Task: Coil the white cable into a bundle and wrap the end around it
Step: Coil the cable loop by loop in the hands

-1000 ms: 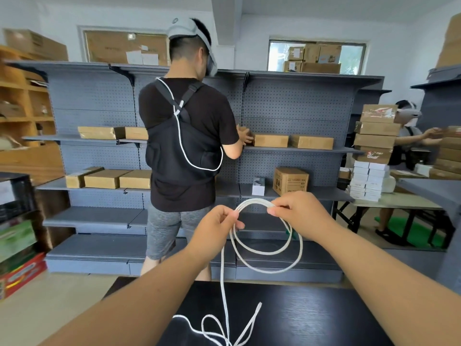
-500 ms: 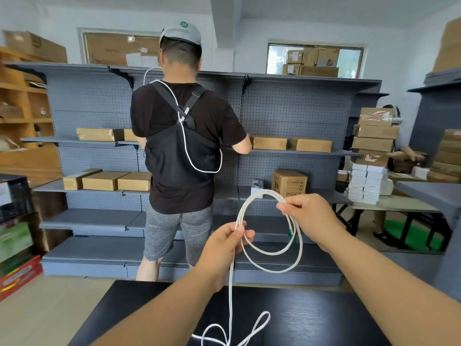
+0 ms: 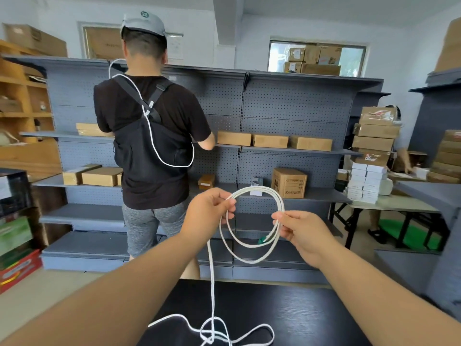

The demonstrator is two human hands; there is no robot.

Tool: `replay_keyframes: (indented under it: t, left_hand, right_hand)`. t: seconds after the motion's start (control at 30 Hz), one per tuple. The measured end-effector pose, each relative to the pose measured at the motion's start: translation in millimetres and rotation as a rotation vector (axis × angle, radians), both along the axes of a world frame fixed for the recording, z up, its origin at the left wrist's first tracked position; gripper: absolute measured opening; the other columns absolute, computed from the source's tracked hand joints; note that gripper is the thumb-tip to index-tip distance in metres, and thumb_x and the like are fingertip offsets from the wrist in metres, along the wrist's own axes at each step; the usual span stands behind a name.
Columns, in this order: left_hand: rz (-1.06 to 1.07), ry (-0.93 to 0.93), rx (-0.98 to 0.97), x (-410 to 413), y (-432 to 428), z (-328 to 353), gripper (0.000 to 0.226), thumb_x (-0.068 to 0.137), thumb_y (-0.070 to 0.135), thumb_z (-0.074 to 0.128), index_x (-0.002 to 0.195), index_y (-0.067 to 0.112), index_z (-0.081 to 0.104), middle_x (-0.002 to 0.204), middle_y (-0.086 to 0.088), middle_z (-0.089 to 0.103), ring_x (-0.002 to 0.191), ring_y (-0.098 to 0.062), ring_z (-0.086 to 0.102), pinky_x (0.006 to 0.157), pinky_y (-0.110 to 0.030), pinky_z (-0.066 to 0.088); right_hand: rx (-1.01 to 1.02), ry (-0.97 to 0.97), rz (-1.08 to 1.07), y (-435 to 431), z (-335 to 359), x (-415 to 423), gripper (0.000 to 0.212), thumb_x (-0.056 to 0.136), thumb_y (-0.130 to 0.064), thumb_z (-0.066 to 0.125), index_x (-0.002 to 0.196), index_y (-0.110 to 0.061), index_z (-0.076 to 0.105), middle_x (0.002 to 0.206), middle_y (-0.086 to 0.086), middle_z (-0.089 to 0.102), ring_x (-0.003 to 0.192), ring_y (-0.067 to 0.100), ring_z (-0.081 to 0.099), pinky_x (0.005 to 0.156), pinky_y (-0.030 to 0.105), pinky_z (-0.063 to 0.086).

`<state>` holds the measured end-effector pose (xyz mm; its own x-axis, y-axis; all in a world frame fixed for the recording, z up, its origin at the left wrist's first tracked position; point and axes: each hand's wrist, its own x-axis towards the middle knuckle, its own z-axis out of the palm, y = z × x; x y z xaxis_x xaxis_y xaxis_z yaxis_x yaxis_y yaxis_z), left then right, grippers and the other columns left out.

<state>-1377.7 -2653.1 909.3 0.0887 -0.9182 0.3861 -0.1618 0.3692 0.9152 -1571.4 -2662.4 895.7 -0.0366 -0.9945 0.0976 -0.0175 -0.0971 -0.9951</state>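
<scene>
So far the white braided cable [image 3: 257, 189] has only a few round loops formed, held in the air above the far edge of the black wood-grain table [image 3: 311, 315], with its green plug tip [image 3: 262, 240] hanging inside the coil. The left hand [image 3: 207, 213] pinches the loops at their upper left between thumb and curled fingers, and the right hand [image 3: 301, 231] pinches their right side likewise. One strand drops to a loose tangle by the table's near edge, so I judge that more coiling remains and the end wrap is not yet begun.

Bright even daylight, sharp, edges bowed
</scene>
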Motion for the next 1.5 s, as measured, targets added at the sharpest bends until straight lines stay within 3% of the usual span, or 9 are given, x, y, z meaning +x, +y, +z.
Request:
replay_keyframes:
  t: [0.17,0.27,0.43,0.77,0.87,1.1,1.23,1.37,1.5]
  left_hand:
    - [-0.02,-0.177,-0.005,4.8,-2.5,22.6,0.019,0.09,0.005,0.058,0.074,0.017,0.058,0.067,-0.002,0.061,0.054,-0.01,0.057,0.061,-0.027,0.051]
    - [-0.033,-0.233,-0.004,6.5,-3.4,28.3,0.015,0.089,0.007,0.059,0.077,0.015,0.06,0.068,-0.002,0.062,0.055,-0.012,0.058,0.055,-0.022,0.048]
    - [-0.042,-0.252,0.029,7.4,-3.8,30.2,0.01,0.088,0.01,0.062,0.078,0.013,0.062,0.067,-0.001,0.064,0.056,-0.014,0.06,0.052,-0.02,0.046]
    - [-0.127,-0.201,0.127,2.2,3.6,24.5,0.012,0.089,0.008,0.061,0.078,0.014,0.062,0.067,-0.002,0.065,0.052,-0.007,0.061,0.053,-0.02,0.049]
    - [-0.15,-0.172,0.144,1.1,4.8,21.4,0.013,0.089,0.008,0.061,0.078,0.014,0.061,0.067,-0.002,0.065,0.051,-0.007,0.06,0.053,-0.02,0.048]
    - [-0.174,-0.159,0.151,0.1,3.3,18.4,0.014,0.089,0.008,0.06,0.076,0.015,0.061,0.066,-0.002,0.065,0.051,-0.008,0.061,0.055,-0.022,0.048]
    - [-0.171,-0.177,0.137,1.5,2.7,19.8,0.014,0.089,0.009,0.06,0.077,0.016,0.061,0.066,0.0,0.065,0.054,-0.009,0.061,0.056,-0.022,0.048]
    - [-0.179,-0.185,0.124,2.8,1.0,20.0,0.016,0.09,0.007,0.059,0.076,0.016,0.06,0.067,0.0,0.064,0.053,-0.008,0.059,0.059,-0.023,0.046]
    - [-0.208,-0.179,0.108,5.7,0.1,16.7,0.014,0.089,0.007,0.059,0.077,0.015,0.061,0.067,0.0,0.064,0.055,-0.009,0.059,0.058,-0.02,0.048]
  right_hand:
    - [0.068,-0.061,0.043,3.1,-4.3,1.9,0.014,0.087,-0.011,0.061,0.089,0.001,0.067,0.087,0.016,0.055,0.065,0.011,0.046,0.055,0.016,0.048]
    - [0.078,0.059,0.087,4.9,-4.3,-0.3,0.018,0.088,-0.015,0.06,0.09,0.001,0.069,0.082,0.013,0.054,0.061,0.01,0.045,0.055,0.018,0.044]
    - [-0.077,0.354,0.033,6.2,5.0,-3.2,0.017,0.09,-0.025,0.058,0.089,-0.012,0.069,0.077,0.001,0.061,0.068,0.01,0.049,0.062,0.023,0.042]
    - [-0.196,0.475,0.138,8.8,22.9,-6.5,0.022,0.094,-0.028,0.051,0.083,-0.021,0.068,0.071,-0.003,0.059,0.06,0.012,0.037,0.057,0.024,0.032]
    - [-0.199,0.599,0.133,6.5,23.0,-8.6,0.031,0.094,-0.034,0.05,0.086,-0.011,0.069,0.073,0.008,0.053,0.062,0.018,0.036,0.06,0.029,0.03]
    - [-0.223,0.839,0.19,9.4,29.6,-2.2,0.039,0.1,-0.034,0.033,0.106,-0.011,0.064,0.099,-0.003,0.066,0.07,0.004,0.047,0.079,0.028,0.04]
    - [-0.255,0.807,0.216,9.7,34.2,-0.5,0.032,0.099,-0.03,0.036,0.107,-0.019,0.065,0.08,-0.012,0.059,0.065,0.006,0.045,0.07,0.025,0.038]
    - [-0.262,0.84,0.25,8.9,39.2,-1.6,0.025,0.097,-0.027,0.043,0.091,-0.022,0.066,0.073,-0.01,0.059,0.062,0.01,0.046,0.067,0.027,0.041]
    - [-0.257,0.844,0.262,8.9,42.6,-1.9,0.024,0.096,-0.024,0.045,0.083,-0.018,0.063,0.07,-0.009,0.058,0.051,-0.001,0.045,0.051,0.011,0.037]
